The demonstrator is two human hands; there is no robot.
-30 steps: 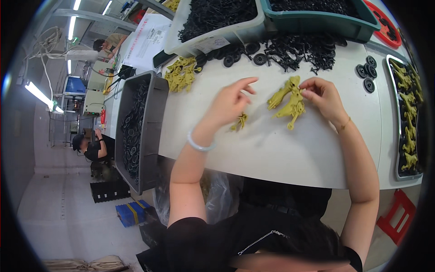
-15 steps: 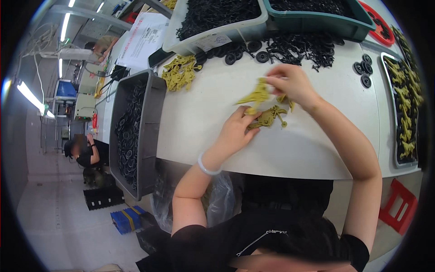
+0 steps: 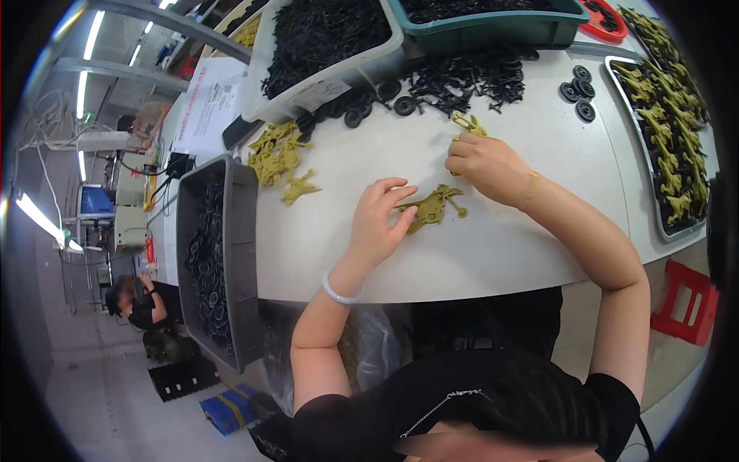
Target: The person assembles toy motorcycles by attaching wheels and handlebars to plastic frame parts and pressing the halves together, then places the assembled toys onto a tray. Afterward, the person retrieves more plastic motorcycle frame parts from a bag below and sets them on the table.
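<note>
My right hand (image 3: 493, 171) is closed around a yellow-green plastic toy piece (image 3: 468, 123) that sticks out past the fingers. Its lower part is hidden in my grip. Another yellow-green molded piece (image 3: 431, 209) lies flat on the white table (image 3: 508, 262), just right of my left hand (image 3: 377, 219). The left fingers are apart, with the thumb against or just over this piece's edge. Farther left is a heap of similar yellow-green pieces (image 3: 269, 158). One single piece (image 3: 299, 185) rests at the heap's near side.
A grey bin (image 3: 242, 269) of black rings stands at the left. Behind are a white bin (image 3: 385, 46) and a green bin (image 3: 493, 29) of black parts. Black wheels (image 3: 404, 106) lie before them. A tray (image 3: 666, 231) of yellow-green pieces sits right.
The blurred piece between my hands is gone from there, and a single piece now lies beside the heap. My left fingers have spread. My right hand grips a piece farther right. The view has shifted.
</note>
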